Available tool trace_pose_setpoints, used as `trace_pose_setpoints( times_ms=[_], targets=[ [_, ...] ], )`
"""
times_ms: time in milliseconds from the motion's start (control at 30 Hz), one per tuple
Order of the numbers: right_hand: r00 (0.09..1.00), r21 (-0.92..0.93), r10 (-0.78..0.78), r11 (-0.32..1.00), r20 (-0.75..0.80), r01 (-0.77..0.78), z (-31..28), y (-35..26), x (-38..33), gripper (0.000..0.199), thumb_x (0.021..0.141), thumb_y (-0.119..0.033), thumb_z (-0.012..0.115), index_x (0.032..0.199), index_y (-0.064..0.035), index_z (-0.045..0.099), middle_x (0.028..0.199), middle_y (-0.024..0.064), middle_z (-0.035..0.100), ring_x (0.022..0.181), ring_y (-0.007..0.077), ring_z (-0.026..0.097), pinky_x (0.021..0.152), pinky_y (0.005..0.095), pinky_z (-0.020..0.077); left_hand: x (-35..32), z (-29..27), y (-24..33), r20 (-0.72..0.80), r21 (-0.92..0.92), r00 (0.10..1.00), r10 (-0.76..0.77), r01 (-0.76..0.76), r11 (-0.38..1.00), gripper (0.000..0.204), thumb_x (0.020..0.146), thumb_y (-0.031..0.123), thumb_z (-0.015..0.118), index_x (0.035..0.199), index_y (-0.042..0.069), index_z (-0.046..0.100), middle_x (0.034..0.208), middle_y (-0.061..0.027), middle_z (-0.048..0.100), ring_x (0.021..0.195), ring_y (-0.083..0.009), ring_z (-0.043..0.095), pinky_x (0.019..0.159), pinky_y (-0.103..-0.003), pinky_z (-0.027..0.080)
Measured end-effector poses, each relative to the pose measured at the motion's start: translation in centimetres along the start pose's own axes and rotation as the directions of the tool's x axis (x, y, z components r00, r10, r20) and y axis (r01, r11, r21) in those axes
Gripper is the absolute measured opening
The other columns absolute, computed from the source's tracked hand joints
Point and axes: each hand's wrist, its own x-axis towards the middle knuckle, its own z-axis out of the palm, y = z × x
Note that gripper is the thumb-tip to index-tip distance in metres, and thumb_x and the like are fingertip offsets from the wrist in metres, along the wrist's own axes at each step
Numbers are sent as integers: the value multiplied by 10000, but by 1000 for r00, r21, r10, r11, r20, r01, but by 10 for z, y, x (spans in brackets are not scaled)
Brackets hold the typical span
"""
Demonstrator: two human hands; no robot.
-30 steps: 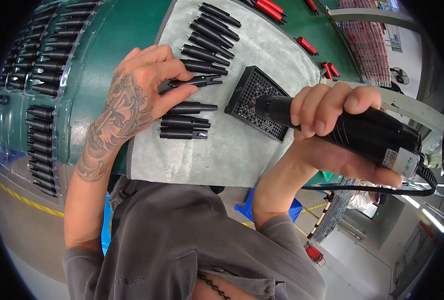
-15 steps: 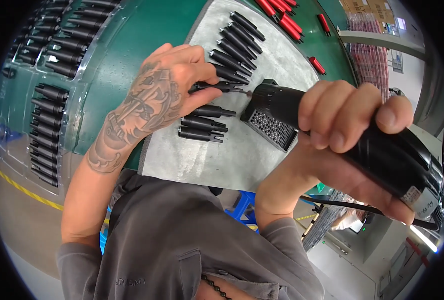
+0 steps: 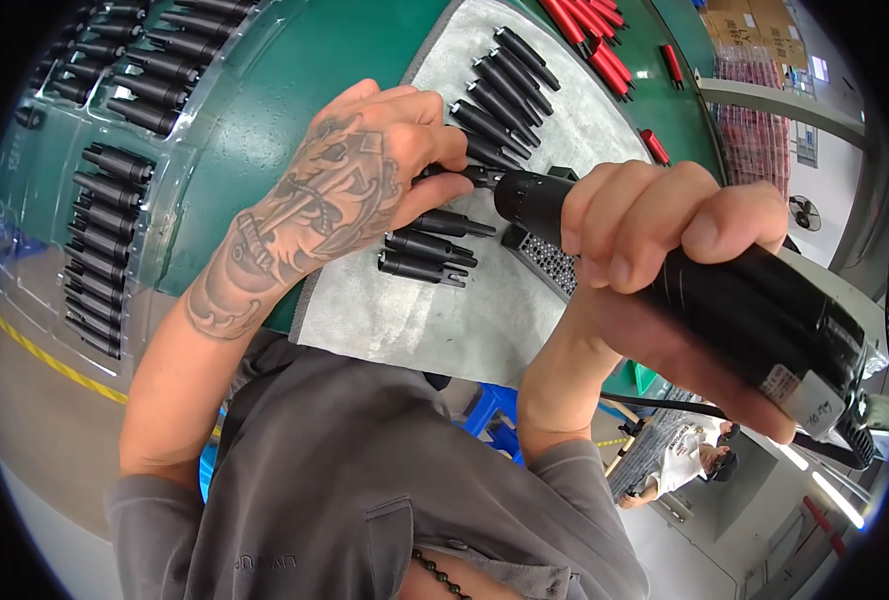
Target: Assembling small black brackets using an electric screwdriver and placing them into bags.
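Observation:
My left hand (image 3: 375, 165) pinches a slim black cylindrical part (image 3: 482, 176) between thumb and fingers, its forked end pointing right. My right hand (image 3: 655, 225) is wrapped round a black corded electric screwdriver (image 3: 755, 315). The screwdriver's nose meets or nearly meets the forked end of the part; its bit tip is hidden there. Beneath the screwdriver stands a black box with a perforated top (image 3: 547, 263), partly covered by the tool and hand. Similar black parts lie in a row on the grey mat, some above my left hand (image 3: 500, 105) and some below it (image 3: 427, 255).
Clear plastic trays (image 3: 165, 200) with many black parts stand on the left. Red cylindrical parts (image 3: 610, 70) lie on the green tabletop (image 3: 245, 130) at the far right. Behind are cardboard boxes (image 3: 755, 25). Another person (image 3: 680, 455) is at the lower right in the distance.
The screwdriver has moved left, closing the gap to the part's forked end. The bit that showed between them is now hidden. The whole view has shifted slightly.

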Motion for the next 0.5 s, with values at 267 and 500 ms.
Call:
trace_pose_setpoints(
  times_ms=[267,500],
  targets=[
    [994,-55,-71,996,-80,66,1,-6,-9,913,677,-893,589,1069,-72,516,713,28,563,535,147,505,518,318,431,5,1,7,15,43,1000,-3,2,999,128,795,160,782,835,70,702,771,13,495,679,-146,451,717,-272,358],
    [970,-101,-91,992,-227,69,-21,-56,-39,918,682,-912,550,1064,-78,540,665,9,550,481,119,480,457,284,401,-5,-3,20,-38,-64,998,-55,52,997,140,811,171,776,862,60,709,792,6,524,692,-150,474,733,-272,387]
  ],
)
